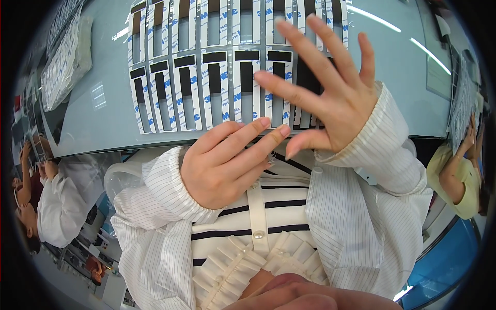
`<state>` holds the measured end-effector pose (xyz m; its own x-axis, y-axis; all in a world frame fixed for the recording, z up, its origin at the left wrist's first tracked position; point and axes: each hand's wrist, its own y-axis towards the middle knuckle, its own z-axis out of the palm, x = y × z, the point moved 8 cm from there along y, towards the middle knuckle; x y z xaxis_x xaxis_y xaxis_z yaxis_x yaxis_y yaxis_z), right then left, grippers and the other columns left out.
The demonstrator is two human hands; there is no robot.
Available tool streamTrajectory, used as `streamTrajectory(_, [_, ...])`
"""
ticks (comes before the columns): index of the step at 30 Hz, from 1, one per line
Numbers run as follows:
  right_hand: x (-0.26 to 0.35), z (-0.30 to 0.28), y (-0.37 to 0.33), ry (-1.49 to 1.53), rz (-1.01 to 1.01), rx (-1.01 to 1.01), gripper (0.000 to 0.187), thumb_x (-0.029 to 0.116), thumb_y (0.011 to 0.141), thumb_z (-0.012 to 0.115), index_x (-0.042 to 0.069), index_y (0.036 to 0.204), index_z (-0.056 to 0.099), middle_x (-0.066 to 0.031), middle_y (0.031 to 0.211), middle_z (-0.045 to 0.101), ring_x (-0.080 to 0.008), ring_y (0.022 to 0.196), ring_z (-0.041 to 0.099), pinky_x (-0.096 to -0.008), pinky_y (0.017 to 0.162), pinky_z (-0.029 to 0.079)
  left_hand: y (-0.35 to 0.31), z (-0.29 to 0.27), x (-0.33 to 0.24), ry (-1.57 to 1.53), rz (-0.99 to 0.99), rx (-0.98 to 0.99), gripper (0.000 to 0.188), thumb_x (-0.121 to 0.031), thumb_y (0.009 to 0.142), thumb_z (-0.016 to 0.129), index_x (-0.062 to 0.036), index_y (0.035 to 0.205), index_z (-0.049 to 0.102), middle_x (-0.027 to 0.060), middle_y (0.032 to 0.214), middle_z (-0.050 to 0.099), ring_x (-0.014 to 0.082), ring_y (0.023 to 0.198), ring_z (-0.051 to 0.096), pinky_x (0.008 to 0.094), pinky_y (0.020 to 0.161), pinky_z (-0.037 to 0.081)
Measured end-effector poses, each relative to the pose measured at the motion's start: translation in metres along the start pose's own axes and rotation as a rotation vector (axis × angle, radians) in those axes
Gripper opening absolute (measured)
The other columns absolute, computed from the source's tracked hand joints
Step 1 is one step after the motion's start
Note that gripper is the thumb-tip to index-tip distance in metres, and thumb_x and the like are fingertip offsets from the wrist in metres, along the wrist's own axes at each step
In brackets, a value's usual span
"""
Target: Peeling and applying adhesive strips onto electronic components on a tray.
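Observation:
A sheet of adhesive frames lies on the glassy table, its pieces set in two rows. Each frame point(185, 95) has a white backing with blue print, a black strip at its far end and a cut-out middle. Over the right part of the sheet is my right hand point(336, 98), fingers spread wide, with nothing seen in it. It partly hides a dark piece point(309, 77) that shows no white backing. My left hand point(222, 160) rests at the table's near edge with fingers stretched out. Its fingertips are by the near ends of the frames; its thumb is hidden.
A plastic-wrapped pack point(67, 62) lies at the left of the table point(103, 119). Stacked grey sheets point(461, 98) stand at the far right, near a person in a yellow top point(460, 181). People work at the left, one in a white garment point(62, 206).

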<state>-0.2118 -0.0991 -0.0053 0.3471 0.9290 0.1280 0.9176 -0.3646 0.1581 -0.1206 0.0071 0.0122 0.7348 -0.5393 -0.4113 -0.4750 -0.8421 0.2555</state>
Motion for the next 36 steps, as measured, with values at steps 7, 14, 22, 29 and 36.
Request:
streamTrajectory(7, [0.015,-0.021,-0.004,0.251,-0.034,0.076,0.075,0.079,0.085,0.039,0.025,0.127,0.068,-0.0173,0.148,0.049,-0.0376,0.143,0.036,-0.0548,0.118,0.006,-0.001,-0.015,0.014,-0.116,0.029,-0.043,0.014,-0.014,0.076,0.076,-0.0063,0.085,0.070,0.0124,0.123,0.069,0.0273,0.117,0.063,0.0389,0.090,0.051])
streamTrajectory(14, [0.026,-0.021,-0.008,1.283,0.138,0.117,0.038,0.009,0.088,0.069,-0.003,0.124,0.064,-0.0196,0.125,0.066,-0.0242,0.094,0.066,-0.0316,0.076,0.053,0.000,-0.042,0.021,-0.253,-0.095,-0.051,0.022,-0.019,0.068,0.084,-0.0135,0.086,0.073,0.0053,0.101,0.069,0.0207,0.086,0.065,0.0331,0.073,0.046])
streamTrajectory(22, [0.045,0.003,-0.012,1.647,0.254,0.350,0.014,0.003,0.095,0.063,-0.004,0.107,0.066,-0.0114,0.100,0.066,-0.0114,0.071,0.062,-0.0242,0.066,0.050,-0.015,-0.033,0.035,-0.878,-0.387,-0.017,0.023,-0.018,0.070,0.089,-0.0066,0.085,0.076,0.0046,0.080,0.066,0.0144,0.061,0.057,0.0262,0.057,0.041])
streamTrajectory(29, [0.037,0.007,-0.016,2.076,0.602,0.293,0.010,0.005,0.098,0.062,-0.001,0.105,0.065,-0.0032,0.087,0.065,-0.0049,0.066,0.055,-0.0202,0.059,0.044,-0.027,-0.021,0.043,-1.083,-0.466,-0.007,0.020,-0.008,0.077,0.085,-0.0020,0.092,0.075,0.0040,0.080,0.065,0.0078,0.060,0.053,0.0233,0.051,0.040])
streamTrajectory(36, [0.065,0.033,-0.022,2.035,0.575,0.460,0.019,0.008,0.094,0.069,-0.001,0.111,0.066,-0.0077,0.110,0.063,-0.0145,0.101,0.063,-0.0260,0.088,0.050,-0.013,-0.028,0.036,-1.046,-0.297,-0.009,0.022,-0.010,0.080,0.085,-0.0047,0.100,0.076,0.0152,0.115,0.060,0.0131,0.079,0.061,0.0258,0.064,0.048])
